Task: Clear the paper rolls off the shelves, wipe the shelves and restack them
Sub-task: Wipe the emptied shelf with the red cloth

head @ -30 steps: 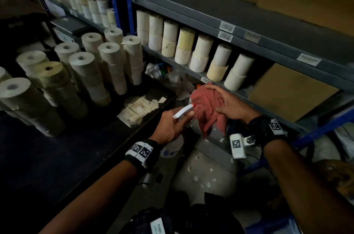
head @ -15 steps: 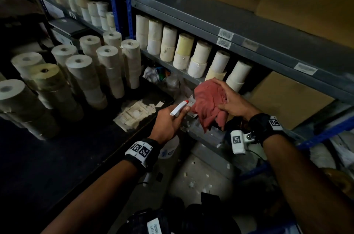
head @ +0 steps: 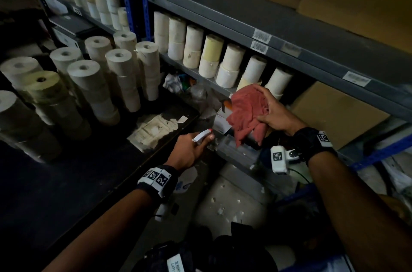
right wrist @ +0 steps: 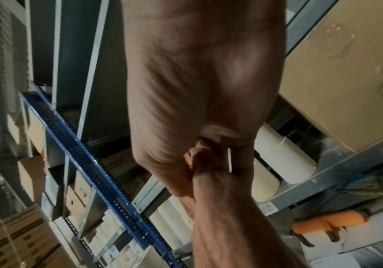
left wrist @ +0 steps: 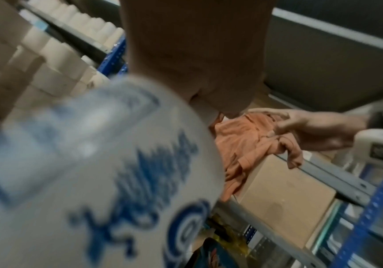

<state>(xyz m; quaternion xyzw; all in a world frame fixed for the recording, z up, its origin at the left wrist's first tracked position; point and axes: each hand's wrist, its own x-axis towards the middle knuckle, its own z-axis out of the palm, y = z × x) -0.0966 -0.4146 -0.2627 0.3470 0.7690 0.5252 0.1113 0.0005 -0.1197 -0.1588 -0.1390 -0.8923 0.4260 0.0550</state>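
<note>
Gripping a spray bottle with unreadable blue lettering, left hand; right hand clutches red cloth.

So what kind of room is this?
Probably a stockroom or warehouse aisle: metal shelving with barcode labels, rows of stacked paper rolls, and cardboard boxes stored on the shelves.

Cream and pale yellow paper rolls stand upright, stacked two high, in a row on a grey metal shelf; taller stacks stand left.
</note>
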